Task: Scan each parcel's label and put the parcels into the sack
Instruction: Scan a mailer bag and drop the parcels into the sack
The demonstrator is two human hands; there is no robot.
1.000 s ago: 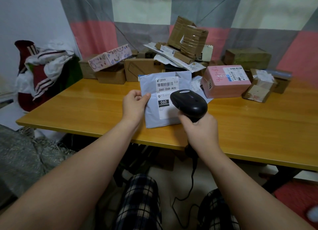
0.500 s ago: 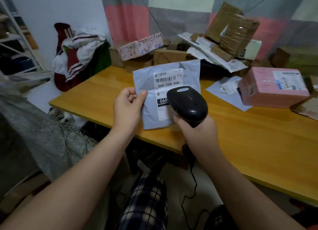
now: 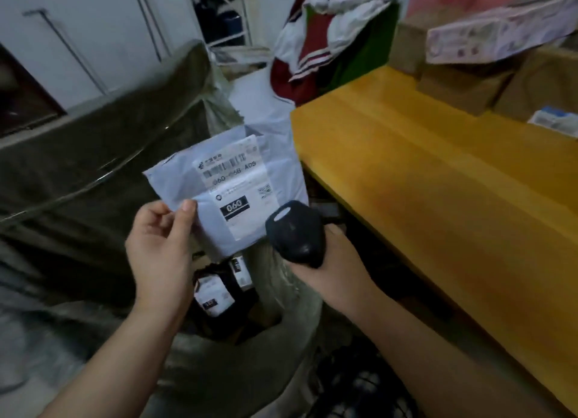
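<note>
My left hand (image 3: 159, 245) pinches the left edge of a pale blue mailer parcel (image 3: 187, 183) with a white label reading 060. The parcel hangs above the open mouth of a grey woven sack (image 3: 237, 364) on the floor. Inside the sack lie dark parcels (image 3: 215, 292) with white labels. My right hand (image 3: 331, 270) grips a black handheld scanner (image 3: 294, 233), just right of the parcel's lower corner.
The yellow wooden table (image 3: 438, 198) fills the right side, its corner close to the parcel. Cardboard boxes (image 3: 463, 89) and a long pink patterned box (image 3: 500, 32) sit on its far part. A heap of clothes (image 3: 328, 29) lies behind. Dark sheeting (image 3: 93, 167) covers the left.
I have turned left, away from the table. My left hand has carried the blue mailer off the table to above the sack. My right hand followed, still gripping the scanner.
</note>
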